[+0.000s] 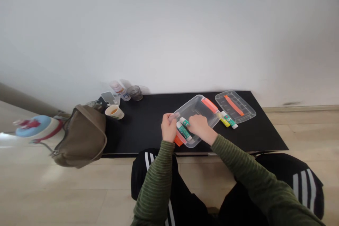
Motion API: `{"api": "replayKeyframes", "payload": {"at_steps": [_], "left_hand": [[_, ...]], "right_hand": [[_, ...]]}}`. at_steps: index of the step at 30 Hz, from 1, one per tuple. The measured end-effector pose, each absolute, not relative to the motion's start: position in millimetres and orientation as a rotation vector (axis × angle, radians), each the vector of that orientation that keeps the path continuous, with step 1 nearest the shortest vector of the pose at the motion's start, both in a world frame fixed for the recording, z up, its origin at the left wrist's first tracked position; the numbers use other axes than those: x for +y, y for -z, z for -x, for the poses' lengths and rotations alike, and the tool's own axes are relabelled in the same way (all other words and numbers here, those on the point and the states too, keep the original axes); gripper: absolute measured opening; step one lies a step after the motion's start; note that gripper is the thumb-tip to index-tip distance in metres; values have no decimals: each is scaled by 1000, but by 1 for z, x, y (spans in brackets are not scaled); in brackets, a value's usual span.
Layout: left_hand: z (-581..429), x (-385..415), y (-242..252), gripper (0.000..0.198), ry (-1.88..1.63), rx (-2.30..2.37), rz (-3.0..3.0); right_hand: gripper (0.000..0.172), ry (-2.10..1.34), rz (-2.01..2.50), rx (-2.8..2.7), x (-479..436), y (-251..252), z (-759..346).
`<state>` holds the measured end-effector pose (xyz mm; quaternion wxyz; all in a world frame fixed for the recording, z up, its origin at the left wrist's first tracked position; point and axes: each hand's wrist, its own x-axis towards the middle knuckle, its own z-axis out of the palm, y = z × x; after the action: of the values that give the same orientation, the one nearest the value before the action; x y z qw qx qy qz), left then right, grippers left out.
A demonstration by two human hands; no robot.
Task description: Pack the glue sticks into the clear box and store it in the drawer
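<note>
A clear plastic box (194, 107) with orange latches sits tilted on the black table. My left hand (168, 127) is closed on the box's left rim. Inside the box, my right hand (199, 126) has its fingers closed on a green and white glue stick (184, 122). Just below that one, a second glue stick (184, 131) lies in the box near its left end. To the right of the box, another glue stick (229, 119) rests beside a yellow item (225, 120) whose kind I cannot make out. Behind them lies the clear lid (247, 105) with an orange handle.
On the table's left part stand a paper cup (114, 112) with an amber drink, a dark glass (135, 93) and a spray bottle (120, 90). A brown bag (79, 137) and a blue-lidded bottle (39, 128) are farther left. The wall runs along the table's back edge.
</note>
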<state>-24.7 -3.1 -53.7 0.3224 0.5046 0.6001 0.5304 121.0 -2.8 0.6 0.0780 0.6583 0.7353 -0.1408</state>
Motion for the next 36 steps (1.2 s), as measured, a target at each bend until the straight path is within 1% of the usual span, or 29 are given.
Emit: {"api": "replayKeyframes", "payload": {"at_steps": [10, 14, 18, 20, 23, 25, 27, 31, 33, 36], "left_hand": [[23, -4, 58, 21, -1397, 1510, -1346], [23, -4, 58, 22, -1404, 1482, -1330], [24, -4, 56, 19, -1393, 1495, -1350], [23, -4, 56, 14, -1389, 1518, -1347], [22, -3, 55, 15, -1399, 1517, -1292], [21, -3, 54, 18, -1407, 1508, -1259], [20, -4, 53, 19, -1409, 1509, -1244], [20, -3, 52, 19, -1418, 1516, -1235], [20, -3, 52, 19, -1422, 1512, -1234], [21, -2, 52, 18, -1418, 1514, -1243]], "right_hand": [[29, 520, -1888, 2130, 3, 19, -114], [25, 534, -1887, 2148, 2, 17, -114], [24, 512, -1940, 2189, -7, 3, -122], [25, 505, -2057, 2318, -18, -5, -136], [27, 414, -2518, 2607, -39, -8, -176], [28, 226, -2900, 2579, -50, 0, -212], [28, 120, -3127, 2377, -56, 17, -251], [24, 263, -3094, 2057, -57, 58, -306], [24, 304, -3026, 2034, -56, 75, -315], [25, 273, -2912, 2119, -55, 92, -310]]}}
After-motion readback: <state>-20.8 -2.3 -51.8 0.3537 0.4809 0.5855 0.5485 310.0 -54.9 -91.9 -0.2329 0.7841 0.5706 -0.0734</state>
